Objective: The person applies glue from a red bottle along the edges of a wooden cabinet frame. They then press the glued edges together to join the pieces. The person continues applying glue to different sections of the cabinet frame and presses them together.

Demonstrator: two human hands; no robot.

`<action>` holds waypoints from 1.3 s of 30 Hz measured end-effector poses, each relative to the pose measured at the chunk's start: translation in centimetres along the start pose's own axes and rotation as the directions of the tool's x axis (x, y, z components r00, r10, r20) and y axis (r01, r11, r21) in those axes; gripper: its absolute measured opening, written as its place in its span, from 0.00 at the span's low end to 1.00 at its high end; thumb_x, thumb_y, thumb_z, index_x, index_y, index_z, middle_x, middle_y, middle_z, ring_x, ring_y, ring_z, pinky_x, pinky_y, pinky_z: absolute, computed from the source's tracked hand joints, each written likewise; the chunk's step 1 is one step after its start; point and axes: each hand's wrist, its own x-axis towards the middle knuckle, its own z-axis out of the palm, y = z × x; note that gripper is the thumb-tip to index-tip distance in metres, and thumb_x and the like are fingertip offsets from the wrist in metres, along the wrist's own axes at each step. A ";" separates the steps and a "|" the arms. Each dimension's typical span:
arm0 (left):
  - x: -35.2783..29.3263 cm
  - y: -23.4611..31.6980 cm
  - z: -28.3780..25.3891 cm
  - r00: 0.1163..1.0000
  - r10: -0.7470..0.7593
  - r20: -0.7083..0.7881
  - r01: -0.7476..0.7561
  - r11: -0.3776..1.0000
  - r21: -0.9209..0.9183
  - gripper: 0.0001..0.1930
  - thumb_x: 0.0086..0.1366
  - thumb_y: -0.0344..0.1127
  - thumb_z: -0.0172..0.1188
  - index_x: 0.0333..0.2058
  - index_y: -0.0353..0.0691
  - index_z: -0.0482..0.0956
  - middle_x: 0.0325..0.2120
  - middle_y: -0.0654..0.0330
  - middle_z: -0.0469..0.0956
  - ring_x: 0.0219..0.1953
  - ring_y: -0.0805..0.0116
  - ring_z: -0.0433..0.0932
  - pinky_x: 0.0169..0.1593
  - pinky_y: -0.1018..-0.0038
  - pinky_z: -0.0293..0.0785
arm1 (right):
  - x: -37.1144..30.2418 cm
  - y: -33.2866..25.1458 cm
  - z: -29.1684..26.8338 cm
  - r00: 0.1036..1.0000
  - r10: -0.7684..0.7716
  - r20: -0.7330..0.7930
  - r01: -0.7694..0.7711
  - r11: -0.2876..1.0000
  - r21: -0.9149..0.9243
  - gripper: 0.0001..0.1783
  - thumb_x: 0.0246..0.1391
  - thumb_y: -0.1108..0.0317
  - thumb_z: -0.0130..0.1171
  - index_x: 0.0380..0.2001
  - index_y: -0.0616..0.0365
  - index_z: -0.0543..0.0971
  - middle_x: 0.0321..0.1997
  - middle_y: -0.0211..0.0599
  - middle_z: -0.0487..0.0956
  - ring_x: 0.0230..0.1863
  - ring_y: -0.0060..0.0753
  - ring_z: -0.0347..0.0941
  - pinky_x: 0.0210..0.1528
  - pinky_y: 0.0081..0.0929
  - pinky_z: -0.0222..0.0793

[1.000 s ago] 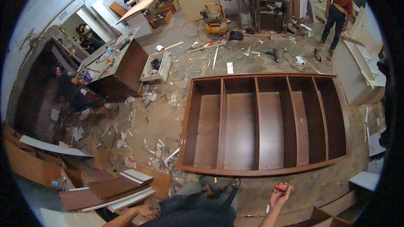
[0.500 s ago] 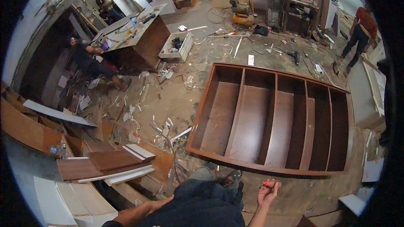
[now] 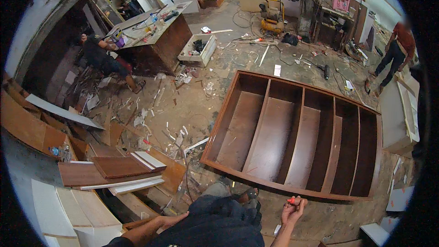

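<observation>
My right hand (image 3: 294,211) is raised beside the near edge of a dark brown shelf unit (image 3: 274,186). Its fingers are closed round a small red object (image 3: 291,200), whose exact kind I cannot make out. My left hand (image 3: 176,219) lies against the side of my dark shirt, its fingers stretched out and partly hidden, with nothing seen in it. The shelf unit rests on its back on the floor, open side up, with several dividers between its compartments.
Stacked boards (image 3: 121,167) lie to my left. Scraps litter the floor, with a cordless drill (image 3: 326,72) beyond the unit. A yellow compressor (image 3: 272,18) stands farther back. One person (image 3: 107,57) is beside a workbench (image 3: 160,48); another person (image 3: 398,50) stands far right.
The view has shifted slightly, so the room sits a little differently. My right hand still grips the small red object, and my left hand stays at my side.
</observation>
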 end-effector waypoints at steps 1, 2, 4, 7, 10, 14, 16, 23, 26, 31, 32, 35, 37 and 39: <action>-0.4 0.3 0.4 1.000 -0.011 -0.006 0.011 1.000 -0.004 0.53 0.60 0.82 0.34 0.72 0.47 0.54 0.70 0.55 0.58 0.67 0.57 0.64 0.69 0.58 0.60 | 0.2 0.1 -0.2 1.000 -0.006 -0.016 0.006 1.000 0.006 0.21 0.64 0.49 0.57 0.50 0.52 0.73 0.43 0.34 0.81 0.34 0.32 0.79 0.28 0.26 0.72; -0.8 0.6 0.9 1.000 -0.021 -0.012 0.021 1.000 -0.007 0.53 0.60 0.82 0.34 0.72 0.47 0.54 0.70 0.55 0.58 0.67 0.57 0.64 0.69 0.58 0.60 | 0.4 0.3 -0.5 1.000 -0.019 0.000 0.019 1.000 -0.015 0.21 0.64 0.49 0.57 0.50 0.52 0.73 0.42 0.34 0.81 0.34 0.32 0.79 0.28 0.26 0.72; -1.5 1.2 1.6 0.999 -0.046 -0.023 0.046 0.999 -0.010 0.52 0.61 0.82 0.34 0.72 0.47 0.54 0.70 0.55 0.58 0.67 0.57 0.64 0.68 0.58 0.60 | 0.6 0.5 -1.0 0.999 -0.047 0.027 0.048 0.997 -0.054 0.21 0.64 0.48 0.57 0.50 0.52 0.74 0.41 0.34 0.81 0.33 0.32 0.79 0.28 0.26 0.72; -1.7 1.6 2.0 0.997 -0.063 -0.033 0.063 0.998 0.001 0.51 0.61 0.81 0.34 0.72 0.48 0.54 0.69 0.56 0.59 0.66 0.58 0.65 0.68 0.59 0.61 | 0.7 0.6 -1.3 1.000 0.013 0.026 -0.012 0.999 -0.041 0.21 0.63 0.48 0.58 0.50 0.50 0.74 0.38 0.35 0.82 0.32 0.33 0.79 0.28 0.27 0.73; -1.0 1.5 1.3 0.999 -0.045 -0.030 0.046 0.998 0.032 0.49 0.63 0.80 0.34 0.72 0.50 0.54 0.69 0.58 0.60 0.66 0.59 0.66 0.67 0.60 0.63 | 0.5 0.6 -1.1 0.999 0.033 0.040 -0.031 0.998 -0.046 0.20 0.63 0.49 0.58 0.50 0.50 0.73 0.38 0.35 0.82 0.31 0.34 0.79 0.29 0.28 0.74; -0.3 1.3 0.3 0.995 0.060 -0.081 -0.047 0.987 0.157 0.47 0.64 0.78 0.35 0.72 0.52 0.55 0.69 0.60 0.61 0.65 0.61 0.68 0.66 0.61 0.65 | 0.0 0.5 -0.1 0.995 0.042 0.087 -0.037 0.997 -0.063 0.19 0.64 0.50 0.57 0.50 0.50 0.72 0.39 0.34 0.81 0.32 0.33 0.79 0.30 0.28 0.76; -0.8 1.7 0.6 0.998 0.060 -0.035 -0.053 0.986 0.159 0.46 0.65 0.78 0.35 0.72 0.53 0.55 0.68 0.61 0.61 0.64 0.62 0.68 0.65 0.62 0.66 | -0.2 0.5 0.4 0.992 0.000 0.122 0.009 0.997 -0.080 0.20 0.63 0.50 0.58 0.49 0.52 0.74 0.42 0.36 0.81 0.37 0.33 0.78 0.33 0.29 0.74; -5.0 4.0 4.3 0.989 -0.084 -0.121 0.097 0.990 0.100 0.49 0.63 0.80 0.34 0.73 0.52 0.51 0.70 0.60 0.58 0.66 0.59 0.66 0.66 0.61 0.64 | 0.2 0.9 1.2 0.997 0.082 0.010 -0.081 0.995 -0.066 0.17 0.64 0.50 0.57 0.47 0.50 0.75 0.42 0.34 0.79 0.34 0.31 0.78 0.31 0.28 0.76; -4.9 4.1 3.9 0.990 -0.008 -0.141 0.034 0.982 0.184 0.48 0.64 0.78 0.36 0.73 0.52 0.48 0.70 0.56 0.57 0.68 0.58 0.63 0.67 0.61 0.62 | 0.5 1.5 1.6 0.991 0.110 0.074 -0.106 0.993 -0.057 0.19 0.63 0.49 0.57 0.48 0.50 0.74 0.41 0.35 0.80 0.33 0.29 0.77 0.30 0.27 0.75; -1.2 3.6 -0.7 0.967 0.194 -0.163 -0.117 0.912 0.393 0.44 0.67 0.72 0.45 0.71 0.50 0.53 0.59 0.57 0.68 0.57 0.66 0.70 0.57 0.66 0.70 | 1.0 2.8 3.3 0.978 0.139 0.153 -0.117 0.982 -0.145 0.19 0.63 0.50 0.58 0.48 0.52 0.76 0.42 0.35 0.82 0.36 0.30 0.79 0.31 0.26 0.73; -0.3 3.6 -1.9 0.953 0.241 -0.181 -0.137 0.882 0.450 0.41 0.67 0.70 0.47 0.69 0.49 0.57 0.54 0.59 0.69 0.52 0.69 0.70 0.53 0.67 0.71 | 1.1 3.0 3.9 0.979 0.141 0.145 -0.119 0.981 -0.155 0.19 0.63 0.50 0.58 0.48 0.52 0.76 0.42 0.35 0.82 0.37 0.31 0.79 0.33 0.27 0.74; 2.0 3.8 -5.3 0.951 0.307 -0.037 -0.268 0.879 0.395 0.34 0.68 0.65 0.53 0.61 0.45 0.69 0.33 0.67 0.68 0.31 0.75 0.68 0.38 0.73 0.70 | 1.3 3.5 6.0 0.980 0.123 0.154 -0.103 0.986 -0.131 0.19 0.63 0.51 0.58 0.49 0.52 0.76 0.43 0.36 0.82 0.40 0.34 0.80 0.37 0.32 0.76; 4.0 5.2 -7.6 0.955 0.298 0.008 -0.269 0.851 0.451 0.29 0.68 0.61 0.56 0.56 0.44 0.73 0.37 0.66 0.75 0.37 0.74 0.73 0.41 0.72 0.73 | 1.5 3.9 7.6 0.976 0.109 0.188 -0.096 0.992 -0.078 0.18 0.64 0.51 0.57 0.49 0.52 0.76 0.42 0.35 0.82 0.39 0.34 0.80 0.38 0.33 0.77; 5.7 7.1 -9.6 0.922 0.372 -0.105 -0.274 0.821 0.501 0.25 0.67 0.57 0.59 0.51 0.43 0.78 0.38 0.65 0.80 0.39 0.73 0.78 0.41 0.72 0.75 | 1.8 4.4 9.3 0.982 0.098 0.159 -0.089 0.994 -0.058 0.20 0.64 0.53 0.58 0.51 0.53 0.74 0.44 0.37 0.81 0.38 0.35 0.80 0.35 0.31 0.77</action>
